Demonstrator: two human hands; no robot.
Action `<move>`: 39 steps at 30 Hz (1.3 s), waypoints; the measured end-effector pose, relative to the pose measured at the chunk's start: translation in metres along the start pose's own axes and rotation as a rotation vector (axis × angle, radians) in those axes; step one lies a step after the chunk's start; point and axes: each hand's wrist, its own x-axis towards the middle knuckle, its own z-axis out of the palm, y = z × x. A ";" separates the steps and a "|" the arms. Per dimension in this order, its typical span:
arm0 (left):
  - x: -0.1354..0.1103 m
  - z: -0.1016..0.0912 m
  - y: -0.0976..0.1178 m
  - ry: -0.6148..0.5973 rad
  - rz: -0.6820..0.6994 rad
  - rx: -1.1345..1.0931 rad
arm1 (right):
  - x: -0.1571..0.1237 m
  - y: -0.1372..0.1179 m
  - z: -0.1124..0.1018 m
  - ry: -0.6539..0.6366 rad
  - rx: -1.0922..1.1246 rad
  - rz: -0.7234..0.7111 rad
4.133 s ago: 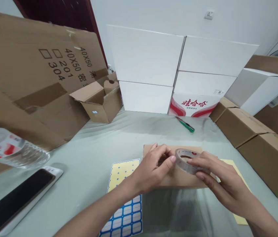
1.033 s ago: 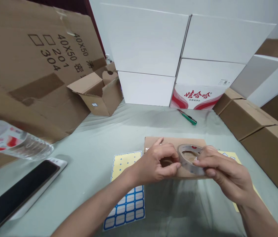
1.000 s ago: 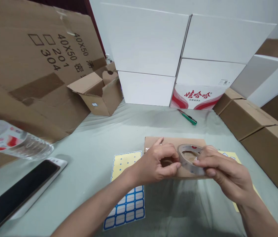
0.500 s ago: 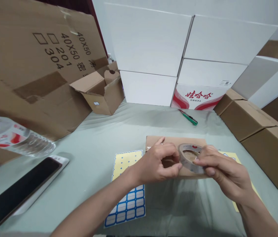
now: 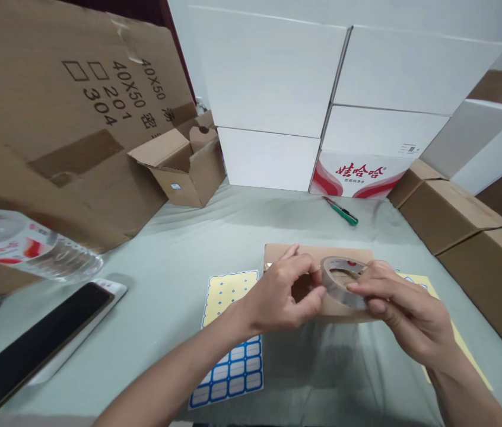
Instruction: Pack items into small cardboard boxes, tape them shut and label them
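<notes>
A clear roll of packing tape with a brown core is held up above a flat piece of brown cardboard. My right hand grips the roll from the right with its fingers across the tape. My left hand pinches the roll's left edge between thumb and fingertips. Under my left forearm lies a sheet of blue-bordered labels, joined at the top by a yellow label sheet. Another yellow sheet shows beneath my right hand.
A plastic water bottle and a black phone lie at the left. A green-handled utility knife rests before stacked white boxes. Brown cartons stand at the right, and flattened cardboard leans at the left.
The roll has turned and risen slightly in my hands, and my left fingers have shifted along its edge. The whole view has moved slightly, with the table lower in the frame than earlier.
</notes>
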 end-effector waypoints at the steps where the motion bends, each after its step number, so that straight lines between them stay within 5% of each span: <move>1: -0.001 0.000 0.000 0.009 0.002 0.004 | 0.000 -0.001 0.000 0.000 -0.011 0.001; 14: -0.001 0.006 -0.002 0.089 0.184 0.152 | -0.002 -0.007 0.006 -0.002 -0.079 -0.019; 21: -0.001 0.009 -0.005 0.192 0.102 0.084 | -0.002 -0.007 0.007 0.019 -0.035 -0.011; 27: -0.004 0.005 -0.002 0.132 0.060 -0.041 | -0.002 -0.009 0.006 0.058 -0.044 0.001; 39: -0.005 0.008 0.001 0.143 0.273 0.333 | -0.001 -0.012 0.008 0.033 -0.099 -0.035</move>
